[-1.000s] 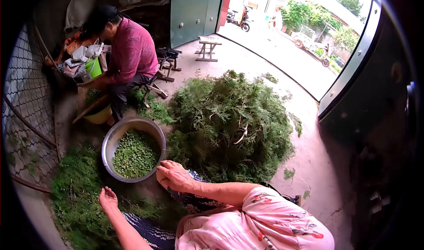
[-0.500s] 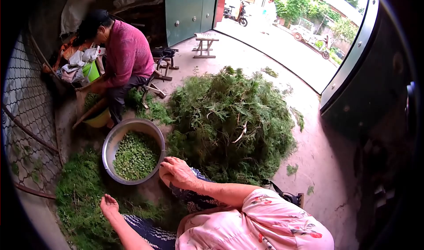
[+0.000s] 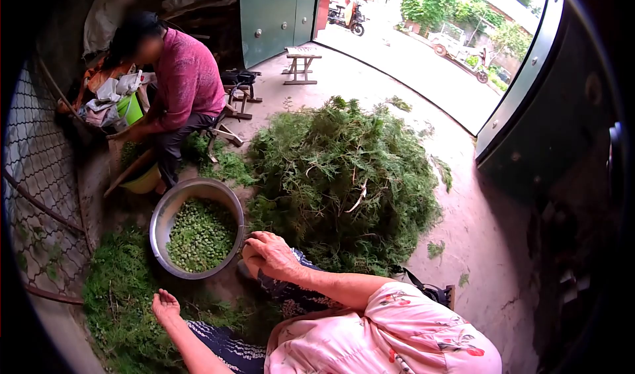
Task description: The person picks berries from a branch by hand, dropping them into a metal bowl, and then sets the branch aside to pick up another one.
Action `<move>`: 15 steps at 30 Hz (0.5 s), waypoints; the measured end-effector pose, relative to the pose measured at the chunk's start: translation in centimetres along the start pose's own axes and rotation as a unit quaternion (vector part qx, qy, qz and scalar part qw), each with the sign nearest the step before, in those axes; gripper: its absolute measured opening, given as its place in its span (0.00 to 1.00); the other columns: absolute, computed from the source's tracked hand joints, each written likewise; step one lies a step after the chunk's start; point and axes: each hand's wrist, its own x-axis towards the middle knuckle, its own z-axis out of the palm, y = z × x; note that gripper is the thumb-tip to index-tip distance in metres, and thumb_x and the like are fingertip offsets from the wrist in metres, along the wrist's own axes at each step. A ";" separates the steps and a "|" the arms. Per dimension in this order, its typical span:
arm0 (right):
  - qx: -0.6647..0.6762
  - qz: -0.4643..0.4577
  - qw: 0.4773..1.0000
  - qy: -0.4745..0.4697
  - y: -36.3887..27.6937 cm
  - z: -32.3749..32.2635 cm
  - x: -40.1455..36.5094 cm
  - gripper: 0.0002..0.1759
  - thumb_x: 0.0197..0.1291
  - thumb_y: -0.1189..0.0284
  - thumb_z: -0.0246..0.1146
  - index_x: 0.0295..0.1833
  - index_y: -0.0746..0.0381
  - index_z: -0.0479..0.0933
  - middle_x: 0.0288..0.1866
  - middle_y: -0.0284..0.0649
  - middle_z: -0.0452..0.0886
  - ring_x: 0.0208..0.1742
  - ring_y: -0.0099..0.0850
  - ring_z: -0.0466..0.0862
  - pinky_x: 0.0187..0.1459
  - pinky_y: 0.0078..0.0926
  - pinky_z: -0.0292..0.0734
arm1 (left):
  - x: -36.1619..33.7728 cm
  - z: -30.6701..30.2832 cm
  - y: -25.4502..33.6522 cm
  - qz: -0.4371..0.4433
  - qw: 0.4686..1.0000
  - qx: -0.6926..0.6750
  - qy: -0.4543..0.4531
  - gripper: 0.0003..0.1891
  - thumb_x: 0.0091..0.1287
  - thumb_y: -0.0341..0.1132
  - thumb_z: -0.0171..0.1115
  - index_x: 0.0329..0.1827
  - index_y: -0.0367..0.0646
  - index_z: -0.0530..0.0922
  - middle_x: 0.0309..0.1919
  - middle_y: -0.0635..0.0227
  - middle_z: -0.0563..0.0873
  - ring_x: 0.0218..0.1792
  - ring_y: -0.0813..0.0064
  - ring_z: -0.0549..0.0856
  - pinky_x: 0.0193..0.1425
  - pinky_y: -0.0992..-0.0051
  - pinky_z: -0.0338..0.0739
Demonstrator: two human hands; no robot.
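A wide metal basin (image 3: 157,242) holds many small green cones or pods. My right hand (image 3: 271,256) is beside its right rim, over my knee, fingers bent and pressed together; whatever they hold, if anything, is hidden. Below the basin, my left hand (image 3: 167,305) is palm up with loosely curled fingers and nothing visible in it. Cut green sprigs (image 3: 119,288) lie on the floor to its left and under it. A large heap of leafy branches (image 3: 344,182) rises to the right of the basin.
At upper left a seated person (image 3: 188,76) bends over a yellow tub (image 3: 144,181). Wire mesh (image 3: 40,156) lines the left side. A small stool (image 3: 301,66) stands near the green door (image 3: 274,23). Scooters are outside the doorway.
The whole view has shifted slightly. The seated person's head has turned, and the figure in white outside no longer shows in the same place. Both my hands have barely moved.
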 end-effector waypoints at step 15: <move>0.025 0.019 1.000 0.000 0.4 -0.2 0.0 0.24 0.46 0.70 0.61 0.51 0.62 0.70 0.55 0.47 0.70 0.57 0.46 0.68 0.55 0.39 0.63 | 0.3 0.2 -0.2 0.008 1.000 -0.009 -0.007 0.12 0.64 0.42 0.53 0.32 0.43 0.79 0.27 0.72 0.85 0.27 0.78 0.83 0.29 0.78 0.79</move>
